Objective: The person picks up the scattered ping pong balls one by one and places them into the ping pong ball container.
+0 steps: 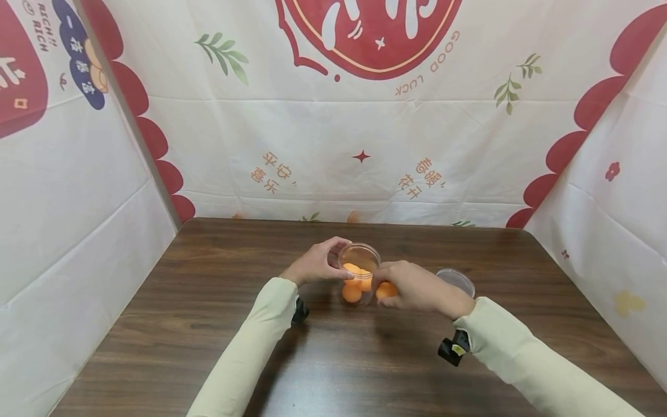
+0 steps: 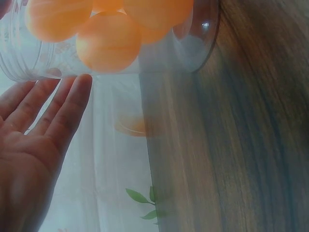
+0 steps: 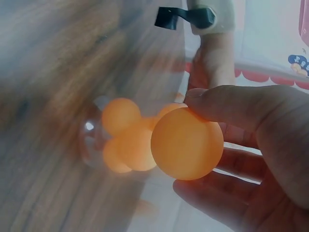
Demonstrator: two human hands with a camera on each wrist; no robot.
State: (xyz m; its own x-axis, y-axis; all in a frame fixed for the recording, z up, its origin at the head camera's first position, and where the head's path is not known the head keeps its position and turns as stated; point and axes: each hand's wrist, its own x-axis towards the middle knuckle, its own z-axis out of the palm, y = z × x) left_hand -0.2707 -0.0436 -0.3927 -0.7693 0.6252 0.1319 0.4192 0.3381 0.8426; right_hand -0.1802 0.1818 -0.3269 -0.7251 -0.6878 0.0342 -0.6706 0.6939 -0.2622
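Note:
A clear plastic jar [image 1: 359, 244] stands mouth up on the brown table, with several orange table tennis balls [image 1: 352, 292] inside. My left hand [image 1: 319, 263] holds it near the rim, thumb on the near side and fingers round the far side. In the left wrist view, fingertips [image 2: 83, 83] lie along the jar's wall below its threaded neck. Just right of the jar, my right hand [image 1: 418, 287] pinches another orange table tennis ball [image 3: 187, 144] between thumb and fingers. This ball overlaps the jar in the right wrist view.
A round clear lid [image 1: 456, 281] lies on the wooden table [image 1: 208, 324], right of the jar and partly behind the right hand. Printed white cloth [image 1: 312, 133] hangs at the back and both sides. Each wrist wears a small black camera [image 1: 451, 350].

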